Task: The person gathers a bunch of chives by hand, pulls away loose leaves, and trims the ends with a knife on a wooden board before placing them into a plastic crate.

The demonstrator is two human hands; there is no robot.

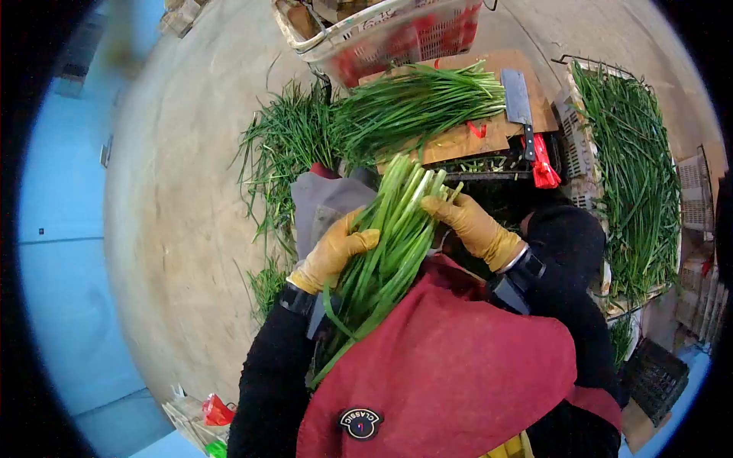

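A loose bunch of garlic chives [385, 252] lies across my lap, its pale stem ends pointing up and its green leaves running down against the red apron [450, 359]. My left hand [336, 250], in a yellow glove, is wrapped round the left side of the bunch, thumb on top. At the upper right, the gloved fingers of my right hand [473, 227] pinch the pale stem ends. Beyond my hands, a larger pile of garlic chives [420, 103] rests on a cardboard sheet [527, 69]. A cleaver [517, 99] with a black handle lies at its right end.
More chives [286, 141] are heaped on the floor to the left. A white crate [576, 145] full of greens [630, 175] stands on the right. Behind the cardboard is a red-stained basket [412, 38]. Red strips [544, 164] hang by the cleaver handle.
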